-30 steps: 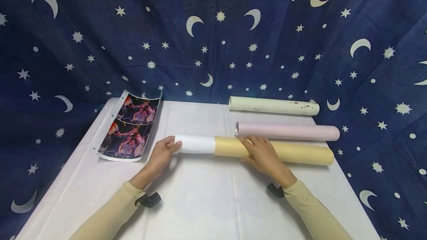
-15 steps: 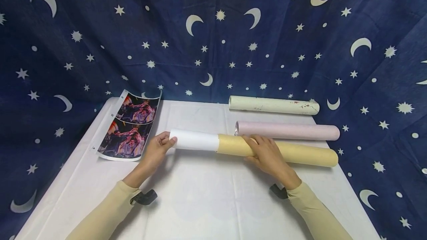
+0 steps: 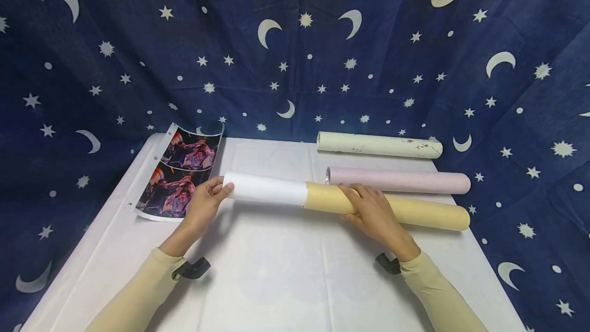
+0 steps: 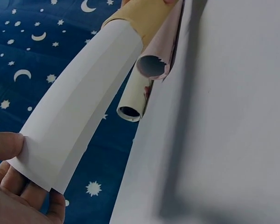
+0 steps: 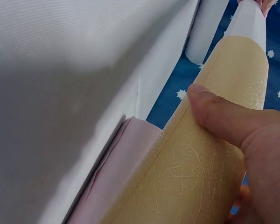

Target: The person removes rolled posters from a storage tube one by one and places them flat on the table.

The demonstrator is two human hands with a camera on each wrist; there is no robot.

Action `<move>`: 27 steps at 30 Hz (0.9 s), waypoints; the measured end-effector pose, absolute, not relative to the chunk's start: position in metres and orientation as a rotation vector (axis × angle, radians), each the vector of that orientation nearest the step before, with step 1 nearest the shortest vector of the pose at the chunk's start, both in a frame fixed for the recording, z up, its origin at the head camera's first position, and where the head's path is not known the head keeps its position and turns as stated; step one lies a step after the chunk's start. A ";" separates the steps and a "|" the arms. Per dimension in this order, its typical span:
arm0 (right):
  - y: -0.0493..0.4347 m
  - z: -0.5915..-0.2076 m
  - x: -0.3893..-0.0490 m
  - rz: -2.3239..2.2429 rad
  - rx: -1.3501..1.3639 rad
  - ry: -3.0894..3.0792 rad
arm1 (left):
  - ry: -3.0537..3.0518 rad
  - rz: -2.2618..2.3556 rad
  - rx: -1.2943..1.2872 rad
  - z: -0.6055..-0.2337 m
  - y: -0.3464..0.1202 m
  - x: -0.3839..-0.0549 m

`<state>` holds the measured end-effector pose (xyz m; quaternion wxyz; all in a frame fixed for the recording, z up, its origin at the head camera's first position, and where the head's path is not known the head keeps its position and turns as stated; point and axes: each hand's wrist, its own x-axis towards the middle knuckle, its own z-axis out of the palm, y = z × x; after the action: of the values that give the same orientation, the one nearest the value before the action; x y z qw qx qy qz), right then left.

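Note:
A rolled white paper sheet (image 3: 267,188) sticks out of the left end of a yellow tube (image 3: 424,212). At the sheet's free end my left hand (image 3: 203,204) pinches it, thumb outside and fingers in the roll's opening, as the left wrist view shows. The sheet's long overlapping edge (image 4: 91,135) runs along its side there. My right hand (image 3: 373,214) grips the yellow tube near its middle, thumb lying along the creased surface in the right wrist view. The other end of the sheet is hidden inside the tube.
Behind the yellow tube lies a pink tube (image 3: 401,180), and farther back a pale green tube (image 3: 378,145) with a floral print. Curled printed photos (image 3: 184,173) lie at the left on the white-covered table (image 3: 276,270). A blue star-patterned curtain (image 3: 295,40) hangs behind.
My left hand has moved left and up with the sheet's end, and more white paper shows outside the tube. The tube and right hand have shifted slightly right.

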<state>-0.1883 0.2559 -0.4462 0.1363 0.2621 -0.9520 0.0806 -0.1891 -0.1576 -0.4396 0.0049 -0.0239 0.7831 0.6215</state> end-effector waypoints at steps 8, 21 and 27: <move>0.260 -0.447 -0.189 0.249 0.759 -2.760 | 2.448 1.995 -0.076 -0.440 -0.169 -0.191; 0.265 -0.448 -0.188 0.278 0.740 -2.763 | 2.424 2.157 -0.161 -0.433 -0.187 -0.193; 0.270 -0.447 -0.188 0.277 0.720 -2.759 | 2.456 2.111 -0.271 -0.430 -0.197 -0.193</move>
<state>-0.1881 0.2704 -0.4473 0.1379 0.2490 -0.9538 0.0959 -0.1932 -0.1972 -0.4304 -0.0543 -0.0833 0.7546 0.6486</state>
